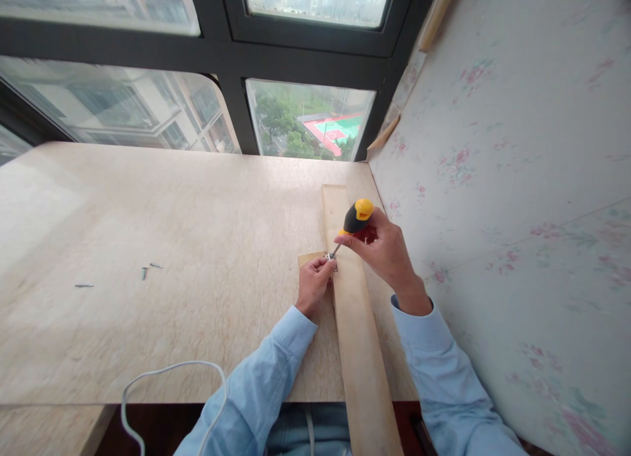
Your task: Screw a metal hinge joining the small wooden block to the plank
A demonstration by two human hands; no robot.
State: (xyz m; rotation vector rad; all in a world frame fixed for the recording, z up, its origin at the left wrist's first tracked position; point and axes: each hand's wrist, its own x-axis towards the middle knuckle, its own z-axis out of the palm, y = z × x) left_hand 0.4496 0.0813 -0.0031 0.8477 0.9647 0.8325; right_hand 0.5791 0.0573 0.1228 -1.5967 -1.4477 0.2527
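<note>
My right hand (pixel 382 249) grips a yellow and black screwdriver (pixel 355 217), which leans with its shaft slanting down to the left. Its tip meets a small metal bracket (pixel 330 256) at the left edge of a long wooden board (pixel 355 324). The thumb and fingers of my left hand (pixel 315 282) are pinched at that bracket, and they partly hide it; whether a screw is between them I cannot make out. Beside the long board, a shorter wooden piece (pixel 306 258) shows just behind my left fingers.
Several loose screws (pixel 144 273) lie on the stone-look sill to the left. A white cable (pixel 172 366) loops over the front edge near my left sleeve. Dark-framed windows stand behind, and a flowered papered wall (pixel 493 180) rises close on the right.
</note>
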